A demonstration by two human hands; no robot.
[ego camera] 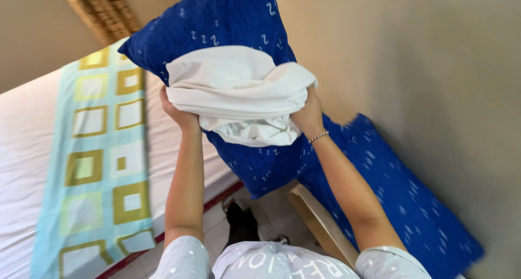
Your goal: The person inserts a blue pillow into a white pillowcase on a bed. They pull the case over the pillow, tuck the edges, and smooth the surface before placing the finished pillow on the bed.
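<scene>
I hold up a dark blue pillow (217,24) with small white marks on it. A white pillowcase (239,89) is bunched around its middle. My left hand (176,112) grips the left edge of the white pillowcase. At the right edge my right hand (308,115), with a bead bracelet on the wrist, is closed on the same cloth. Both arms are raised in front of me.
A bed (27,148) with a white sheet and a light blue runner with olive squares (103,148) lies to the left. A second blue pillow (401,197) leans against the beige wall (434,67) on the right, on a wooden piece (320,219). Tiled floor below.
</scene>
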